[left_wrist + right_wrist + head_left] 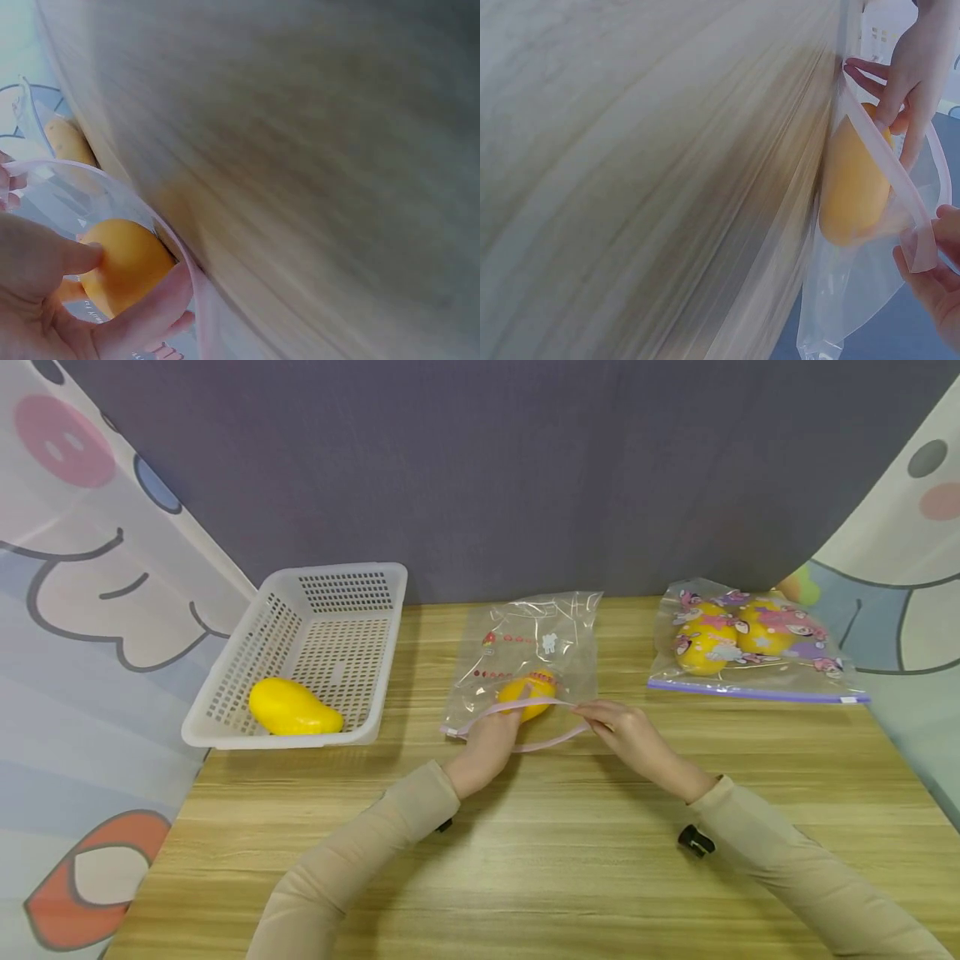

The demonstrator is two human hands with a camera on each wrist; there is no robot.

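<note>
A clear zip bag with a pink zip rim lies on the table, its mouth spread apart. Inside it is a yellow mango, also visible in the left wrist view as an orange-yellow mango. My left hand reaches through the mouth, with thumb and fingers on either side of the mango's near end. In the right wrist view the left hand comes in from above. My right hand pinches the right part of the pink rim between thumb and fingers, holding it up.
A white plastic basket at the left holds another mango. To the right lies a patterned zip bag with a purple zip and yellow fruit inside. A dark grey panel stands behind the wooden table.
</note>
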